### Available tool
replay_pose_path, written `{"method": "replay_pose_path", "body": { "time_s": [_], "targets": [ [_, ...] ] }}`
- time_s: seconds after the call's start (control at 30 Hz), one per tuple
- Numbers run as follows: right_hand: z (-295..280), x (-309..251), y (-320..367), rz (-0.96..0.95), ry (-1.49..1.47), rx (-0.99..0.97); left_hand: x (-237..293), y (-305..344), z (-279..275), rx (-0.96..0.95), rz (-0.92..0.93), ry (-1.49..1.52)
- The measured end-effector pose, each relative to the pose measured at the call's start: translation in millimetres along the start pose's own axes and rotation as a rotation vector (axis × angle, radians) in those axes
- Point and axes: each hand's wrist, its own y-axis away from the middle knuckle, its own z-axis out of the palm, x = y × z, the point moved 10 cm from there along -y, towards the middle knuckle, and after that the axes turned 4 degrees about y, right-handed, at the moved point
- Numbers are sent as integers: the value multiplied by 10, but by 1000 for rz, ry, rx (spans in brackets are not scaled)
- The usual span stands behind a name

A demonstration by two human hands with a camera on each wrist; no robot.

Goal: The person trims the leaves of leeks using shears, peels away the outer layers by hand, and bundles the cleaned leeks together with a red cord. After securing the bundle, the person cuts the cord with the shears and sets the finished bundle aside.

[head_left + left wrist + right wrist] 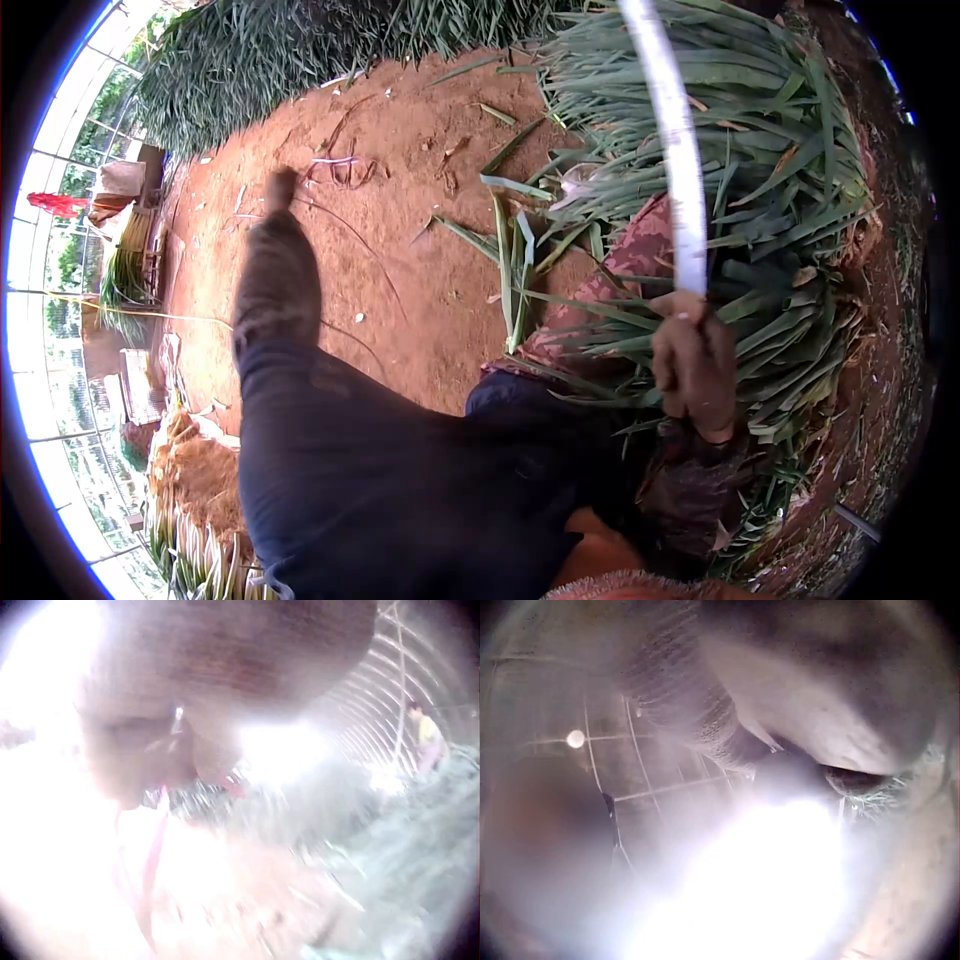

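Note:
My left hand (282, 190) is stretched out forward over bare soil. In the left wrist view its curled fingers hold a thin pink strip (156, 862) that hangs down from them. Loops of pink and reddish strips (345, 172) show beside this hand in the head view. On the other side, my right hand (695, 370) grips the lower end of a long, narrow, whitish shaft (678, 150), slightly curved and raised. Long green leaves of leek-like plants (780, 370) lie beneath and around the right hand. Glare washes out much of the right wrist view.
Large heaps of leek-like plants stand at the back (330, 50) and right (760, 100). Loose leaves (515, 270) lie on the reddish soil (420, 200). A patterned trouser leg (610, 290) is among the leaves. Another person (427, 739) is far off under the arched frame.

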Motion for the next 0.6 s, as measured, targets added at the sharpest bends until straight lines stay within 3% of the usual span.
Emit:
{"method": "replay_pose_path", "body": {
  "time_s": [0.07, 0.17, 0.2, 0.23, 0.3, 0.33, 0.37, 0.4, 0.43, 0.47, 0.5, 0.53, 0.57, 0.6],
  "targets": [
    [300, 13, -29, 94, -22, -157, -452, -208, -1284, 222, -214, 16],
    [619, 172, -281, -113, 220, -230, -583, -76, -2250, 434, -420, 77],
    [725, 204, -369, -183, 299, -241, -488, -7, -2352, 526, -411, 77],
    [859, 152, -350, -412, 406, -241, -350, 85, -2272, 775, -330, -15],
    [1076, 270, -500, -556, 512, -73, 213, 330, -1738, 997, -7, 124],
    [1113, 401, -642, -446, 490, 55, 483, 444, -1266, 1022, 62, 123],
    [1208, 396, -674, -454, 488, 33, 734, 540, -519, 728, 186, 620],
    [1302, 436, -694, -451, 490, 4, 988, 687, 304, 414, 224, 1425],
    [1396, 582, -756, -430, 599, 28, 1528, 1041, 653, 209, 36, 1879],
    [1483, 744, -825, -402, 710, 51, 2093, 1574, 801, 35, -33, 1606],
    [1561, 808, -837, -403, 787, 71, 2598, 1939, 797, -160, 3, 1575],
    [1641, 846, -807, -292, 751, -65, 3074, 2251, 674, -261, 0, 1811],
    [1718, 850, -770, -385, 818, -101, 3386, 2415, 634, -358, 141, 1892],
    [1809, 922, -699, -475, 883, -141, 3354, 2496, 1058, -525, 57, 1972]
  ]
}}
